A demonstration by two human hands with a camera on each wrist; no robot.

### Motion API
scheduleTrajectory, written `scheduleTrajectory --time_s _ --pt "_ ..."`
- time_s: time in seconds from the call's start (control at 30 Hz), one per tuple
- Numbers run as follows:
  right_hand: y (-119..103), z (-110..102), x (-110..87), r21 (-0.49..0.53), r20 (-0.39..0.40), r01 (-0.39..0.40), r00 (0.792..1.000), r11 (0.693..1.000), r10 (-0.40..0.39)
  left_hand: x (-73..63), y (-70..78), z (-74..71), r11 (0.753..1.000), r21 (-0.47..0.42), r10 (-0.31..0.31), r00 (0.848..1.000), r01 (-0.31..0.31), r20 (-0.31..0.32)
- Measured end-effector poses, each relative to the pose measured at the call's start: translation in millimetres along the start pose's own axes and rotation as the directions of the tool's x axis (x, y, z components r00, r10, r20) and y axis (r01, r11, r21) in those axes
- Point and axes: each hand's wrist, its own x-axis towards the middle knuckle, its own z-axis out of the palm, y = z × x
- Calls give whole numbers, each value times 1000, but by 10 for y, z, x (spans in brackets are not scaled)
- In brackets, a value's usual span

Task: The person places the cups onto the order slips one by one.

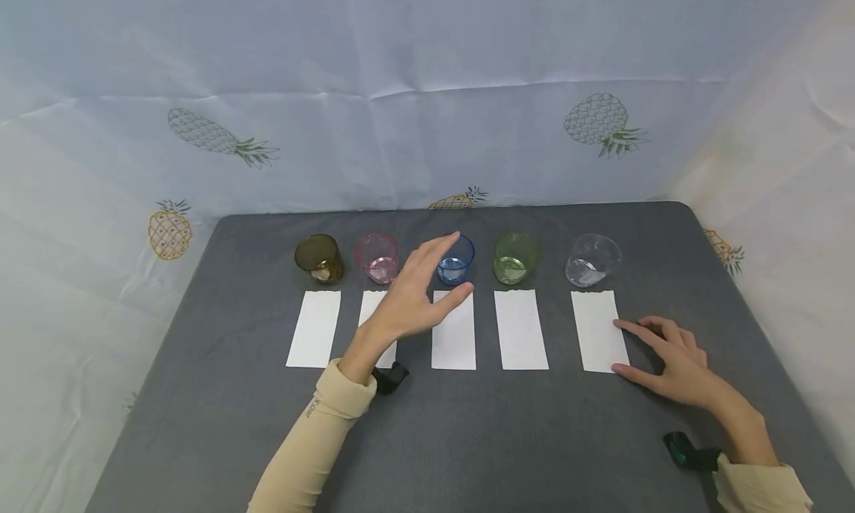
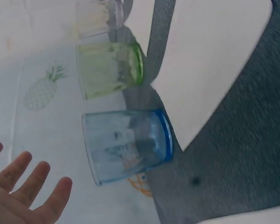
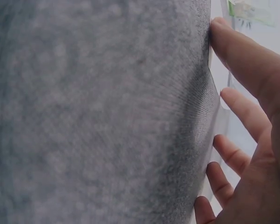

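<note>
My left hand [image 1: 417,294] hovers with fingers extended in front of the blue glass [image 1: 456,264], partly covering it and the white paper strip [image 1: 456,346] before it. In the left wrist view, the fingers [image 2: 58,196] spread beside that glass and hold nothing. On the right, my other hand [image 1: 677,361] touches the right edge of the rightmost paper strip [image 1: 594,331] with index fingertip and thumb. Its fingers are loosely bent and spread, as the right wrist view also shows. The clear glass [image 1: 593,262] stands just behind that strip.
Amber [image 1: 319,259], pink [image 1: 378,258] and green [image 1: 516,259] glasses stand in the same row on the dark grey table [image 1: 508,439]. More paper strips [image 1: 314,327] lie before them. A pineapple-print cloth [image 1: 401,149] hangs behind.
</note>
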Motion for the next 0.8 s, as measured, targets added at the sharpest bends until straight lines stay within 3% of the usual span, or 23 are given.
scheduleTrajectory --time_s 0.3,0.5,0.8 --pt "14 6 5 32 29 -26 999 999 25 209 125 207 999 -43 18 997 -15 73" --pt "75 26 11 91 12 2 1000 996 -3 371 198 355 997 -71 38 993 -30 108" --pt "126 48 5 124 21 -11 1000 992 9 697 286 625 986 -146 92 989 -75 117"
